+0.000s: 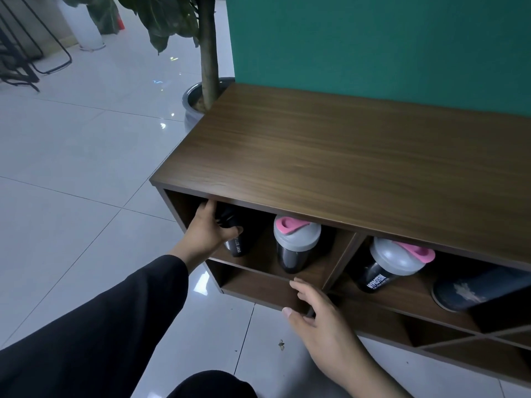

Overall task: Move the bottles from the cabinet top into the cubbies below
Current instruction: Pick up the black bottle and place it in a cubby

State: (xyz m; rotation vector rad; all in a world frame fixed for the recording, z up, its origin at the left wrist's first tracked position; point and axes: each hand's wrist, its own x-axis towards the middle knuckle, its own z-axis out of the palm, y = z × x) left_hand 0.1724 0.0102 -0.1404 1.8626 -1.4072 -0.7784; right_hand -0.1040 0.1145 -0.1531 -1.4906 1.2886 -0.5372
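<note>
The brown wooden cabinet top has no bottle on it. In the upper left cubby my left hand is wrapped around a black sport bottle, which leans against the left side. A dark shaker with a grey lid and pink cap stands beside it in the same cubby. The cubby to the right holds a second grey-lidded shaker, tilted, and a dark blue bottle lying on its side. My right hand rests with fingers spread on the shelf edge below the left cubby.
A potted tree in a grey pot stands at the cabinet's left end. A green wall panel rises behind the cabinet. Glossy white floor tiles lie to the left. Lower cubbies sit beneath the shelf.
</note>
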